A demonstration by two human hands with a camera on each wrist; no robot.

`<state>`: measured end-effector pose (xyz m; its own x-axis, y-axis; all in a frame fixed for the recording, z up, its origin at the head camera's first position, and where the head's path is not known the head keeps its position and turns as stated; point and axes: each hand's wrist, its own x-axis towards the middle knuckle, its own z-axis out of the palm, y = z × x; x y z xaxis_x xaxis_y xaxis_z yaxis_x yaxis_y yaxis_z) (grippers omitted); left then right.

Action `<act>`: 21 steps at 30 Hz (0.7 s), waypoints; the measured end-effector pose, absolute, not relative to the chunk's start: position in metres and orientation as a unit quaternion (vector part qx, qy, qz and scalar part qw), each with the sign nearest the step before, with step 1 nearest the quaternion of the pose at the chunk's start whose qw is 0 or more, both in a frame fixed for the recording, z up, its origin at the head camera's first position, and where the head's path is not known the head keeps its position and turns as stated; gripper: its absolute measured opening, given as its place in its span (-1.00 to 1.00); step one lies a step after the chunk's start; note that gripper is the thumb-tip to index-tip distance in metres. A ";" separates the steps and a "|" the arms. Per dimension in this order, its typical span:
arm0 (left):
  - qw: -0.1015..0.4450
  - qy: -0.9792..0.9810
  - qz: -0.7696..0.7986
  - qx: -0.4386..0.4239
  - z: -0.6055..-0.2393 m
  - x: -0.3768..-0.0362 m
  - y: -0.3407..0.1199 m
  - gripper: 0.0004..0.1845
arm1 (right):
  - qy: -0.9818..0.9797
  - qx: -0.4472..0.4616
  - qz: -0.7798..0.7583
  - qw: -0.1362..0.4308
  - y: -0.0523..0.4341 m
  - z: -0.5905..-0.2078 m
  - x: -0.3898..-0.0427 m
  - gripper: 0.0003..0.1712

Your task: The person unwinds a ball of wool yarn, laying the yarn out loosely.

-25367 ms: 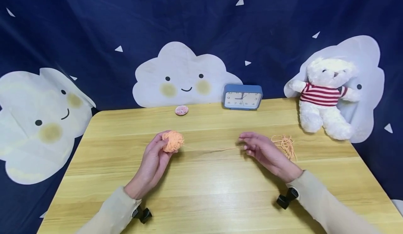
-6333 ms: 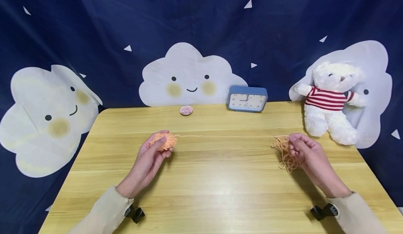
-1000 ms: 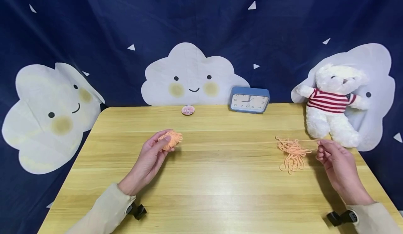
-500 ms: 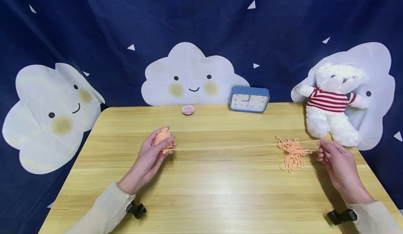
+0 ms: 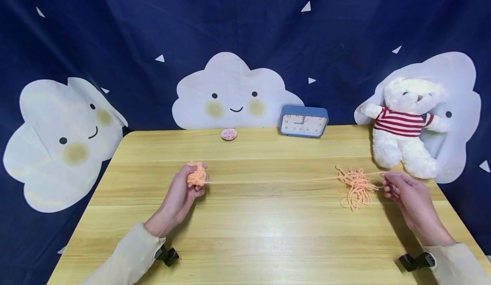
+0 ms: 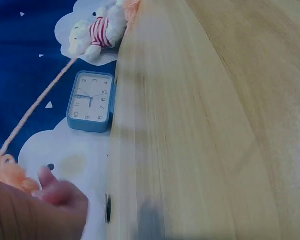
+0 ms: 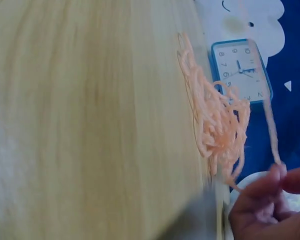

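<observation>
The left hand [image 5: 183,191] grips the yarn ball [image 5: 196,176]; a strand [image 5: 268,181] runs (taut) to the right hand [image 5: 406,195], pinching it beside the loose yarn [image 5: 356,187].

Yarn ball [image 5: 196,177]: 1. Loose yarn pile [image 5: 356,187]: 1. Clock [image 5: 304,122]: 1. Teddy bear [image 5: 404,125]: 1. Small round item [image 5: 229,134], perhaps a badge: 1.
</observation>
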<state>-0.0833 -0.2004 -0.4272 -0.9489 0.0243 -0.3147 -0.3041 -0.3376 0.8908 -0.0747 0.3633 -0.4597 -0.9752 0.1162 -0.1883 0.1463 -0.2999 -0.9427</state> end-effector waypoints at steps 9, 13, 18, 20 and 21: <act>0.123 0.488 0.861 -0.072 -0.427 -0.085 -0.197 -0.46 | 0.695 0.087 -0.710 0.068 0.360 -0.462 -0.079 -0.76; 0.120 0.466 0.874 -0.067 -0.426 -0.085 -0.195 -0.47 | 0.775 0.102 -0.623 0.021 0.344 -0.457 -0.077 -0.83; 0.119 0.456 0.880 -0.064 -0.423 -0.084 -0.191 -0.44 | 0.761 0.143 -0.631 -0.054 0.311 -0.450 -0.076 -0.67; 0.120 0.457 0.880 -0.055 -0.422 -0.083 -0.189 -0.42 | 0.735 0.138 -0.659 -0.074 0.294 -0.449 -0.078 -0.66; 0.121 0.457 0.880 -0.049 -0.421 -0.083 -0.189 -0.41 | 0.725 0.128 -0.672 -0.080 0.286 -0.448 -0.079 -0.66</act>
